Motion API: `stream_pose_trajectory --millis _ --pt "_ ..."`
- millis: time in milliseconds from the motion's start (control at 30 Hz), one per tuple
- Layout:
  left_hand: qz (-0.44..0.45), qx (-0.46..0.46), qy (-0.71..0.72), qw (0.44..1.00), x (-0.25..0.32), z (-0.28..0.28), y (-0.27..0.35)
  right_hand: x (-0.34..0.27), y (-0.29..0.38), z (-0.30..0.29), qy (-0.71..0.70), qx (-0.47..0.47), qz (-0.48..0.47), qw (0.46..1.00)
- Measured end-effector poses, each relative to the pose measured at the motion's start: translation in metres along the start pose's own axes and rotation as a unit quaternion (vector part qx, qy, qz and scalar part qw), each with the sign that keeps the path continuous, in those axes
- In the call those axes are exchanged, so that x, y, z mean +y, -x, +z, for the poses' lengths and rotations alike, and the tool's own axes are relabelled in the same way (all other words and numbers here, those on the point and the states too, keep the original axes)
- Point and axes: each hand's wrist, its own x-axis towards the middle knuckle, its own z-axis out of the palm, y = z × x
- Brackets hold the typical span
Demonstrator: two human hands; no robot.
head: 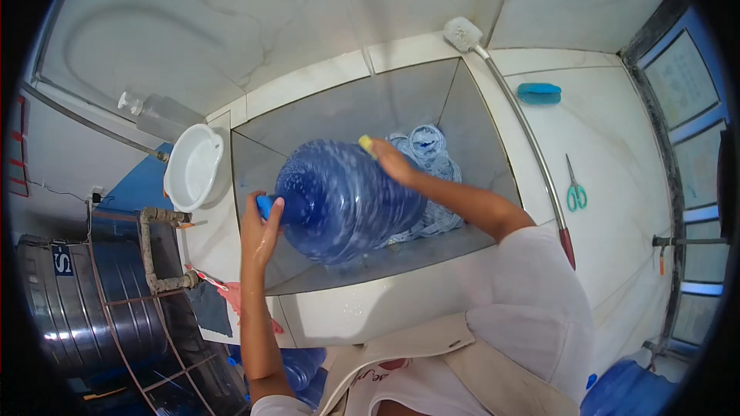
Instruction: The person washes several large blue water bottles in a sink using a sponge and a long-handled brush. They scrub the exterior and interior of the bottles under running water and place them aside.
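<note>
A large blue plastic water jug point(352, 199) lies on its side over a grey tiled basin point(324, 101), its neck towards the left. My left hand point(263, 228) grips the blue cap point(266, 206) at the jug's neck. In my right hand point(393, 162) is a yellow sponge point(366, 144), held against the jug's upper side near its base. Coiled pale blue hose or rope-like material point(439, 167) lies in the basin, partly hidden behind the jug and my right arm.
A white plastic bowl point(193, 167) and a clear pump bottle point(167, 117) stand left of the basin. On the right ledge are a long-handled brush point(523, 118), a teal brush point(539, 93) and green-handled scissors point(576, 193). A red cloth point(233, 296) lies at the lower left.
</note>
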Motion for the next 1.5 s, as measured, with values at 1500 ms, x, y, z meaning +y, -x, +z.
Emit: stream_pose_trajectory --millis 1500 --pt "0.181 0.213 -0.147 0.949 0.044 0.054 -0.033 -0.159 -0.012 0.022 0.361 -0.002 -0.348 0.865"
